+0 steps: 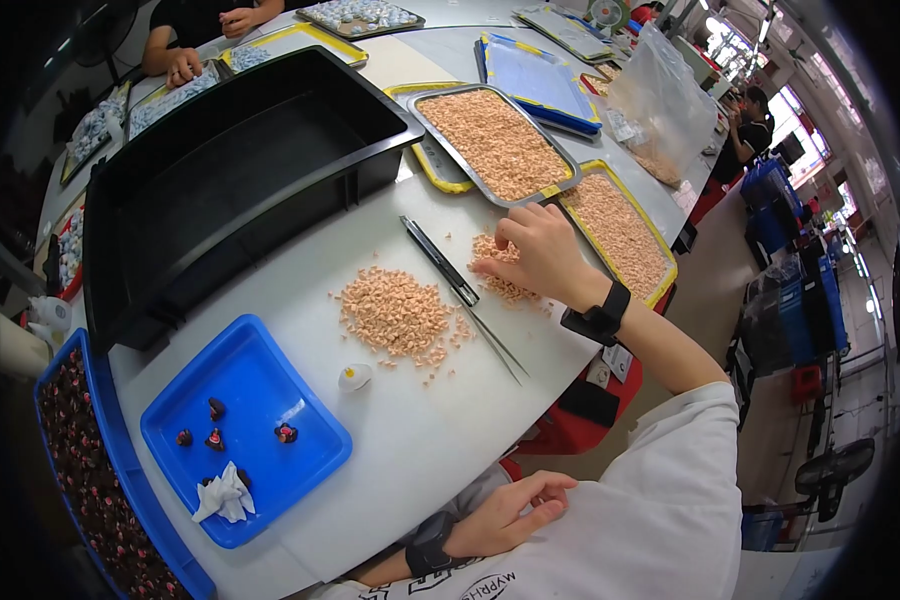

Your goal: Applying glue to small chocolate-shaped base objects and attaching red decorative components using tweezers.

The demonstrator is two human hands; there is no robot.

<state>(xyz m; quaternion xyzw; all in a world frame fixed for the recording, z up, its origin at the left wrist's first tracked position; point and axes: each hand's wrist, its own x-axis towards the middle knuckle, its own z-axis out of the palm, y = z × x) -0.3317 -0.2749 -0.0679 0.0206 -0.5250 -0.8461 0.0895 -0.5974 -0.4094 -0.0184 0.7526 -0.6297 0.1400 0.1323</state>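
Note:
My right hand (545,250) reaches over a small heap of tiny peach-coloured pieces (508,290). Its thumb and bent index finger are apart, down at the heap's left side, with no piece visible between them. Beside the heap lie a dark slim tool like a utility knife (432,252) and metal tweezers (497,345), tips toward me. Further left sits a larger heap of the same pieces (395,312). My left hand (515,513) rests close to my body, away from the table's things; its fingers are loosely bent and apart, nothing seen in them.
A large black bin (230,240) stands far left. Trays of peach pieces (500,140) (620,235) lie beyond my right hand. A blue tray (245,400) holds several dark bits and crumpled tissue (225,495). A small white bottle (355,377) stands nearby. Another person's hands (183,68) work across.

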